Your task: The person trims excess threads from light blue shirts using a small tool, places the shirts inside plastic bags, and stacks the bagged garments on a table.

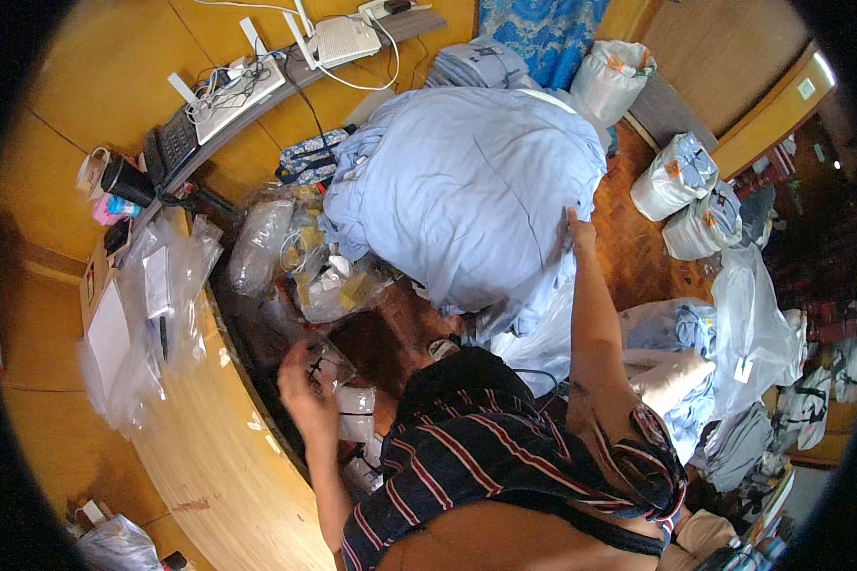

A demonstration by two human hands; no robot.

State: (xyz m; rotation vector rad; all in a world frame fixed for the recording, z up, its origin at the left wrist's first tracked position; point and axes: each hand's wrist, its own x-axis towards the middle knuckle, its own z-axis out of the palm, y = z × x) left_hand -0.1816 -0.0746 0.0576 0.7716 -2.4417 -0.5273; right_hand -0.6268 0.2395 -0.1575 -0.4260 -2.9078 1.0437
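A large bulging heap of light blue cloth (467, 181) fills the middle, standing on the floor in front of me. With my right arm stretched far forward, my right hand (581, 231) is closed on the right edge of this blue cloth. My left hand (307, 390) is low at the left, beside the wooden desk. Its fingers are curled at a small clear plastic bag (331, 367) with dark marks, which it appears to hold. White packets (356, 415) lie just below that bag.
A curved wooden desk (209, 447) runs along my left, with clear plastic sheets (176, 276) on it. Routers (345, 43) and a phone (173, 138) sit on a wall shelf. White sacks (674, 181) stand at the right. Folded blue garments (476, 65) are stacked behind the heap.
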